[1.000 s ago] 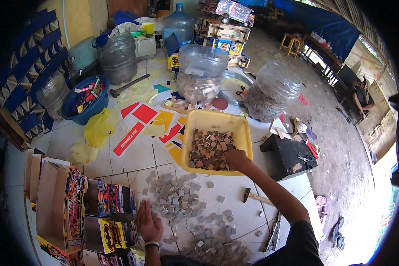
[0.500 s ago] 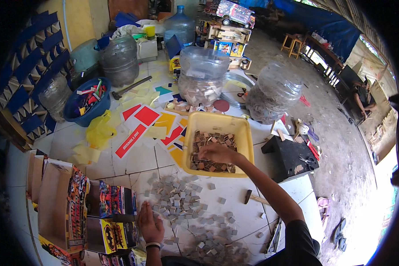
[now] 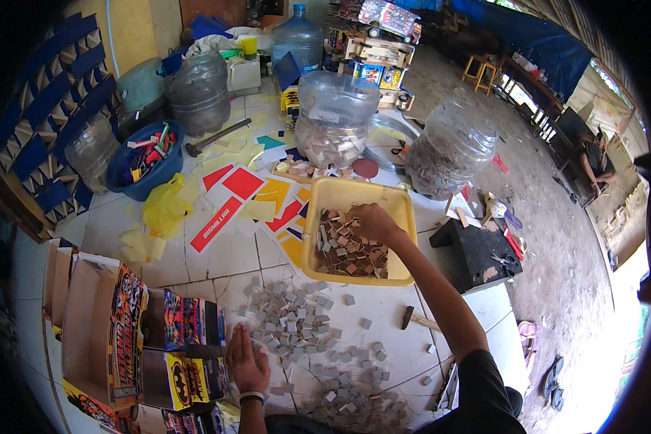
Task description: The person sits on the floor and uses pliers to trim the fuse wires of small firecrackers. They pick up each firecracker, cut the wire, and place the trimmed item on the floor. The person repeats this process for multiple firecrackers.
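My right hand (image 3: 375, 221) is inside a yellow plastic basin (image 3: 401, 262), low over a heap of small square wooden pieces (image 3: 349, 249), some brown and some grey. Its fingers curl downward, and whatever they grip is hidden. On the white tiled floor, my left hand (image 3: 249, 363) lies with its fingers stretched out and nothing in it. Beside that hand spreads a loose pile of grey square pieces (image 3: 286, 318). More grey pieces (image 3: 354, 398) lie closer to me.
Printed toy-truck bodies (image 3: 126, 325) stand at left. A hammer (image 3: 411, 317) lies right of the grey pieces, near a black stool (image 3: 477, 253). Behind the basin are a clear plastic container (image 3: 335, 119) and coloured sticker sheets (image 3: 242, 182). A blue bucket (image 3: 141, 189) holds tools.
My right hand has moved across the basin, farther away and to the right, and its fingers have curled in. More of the heap shows. My left hand stays in place.
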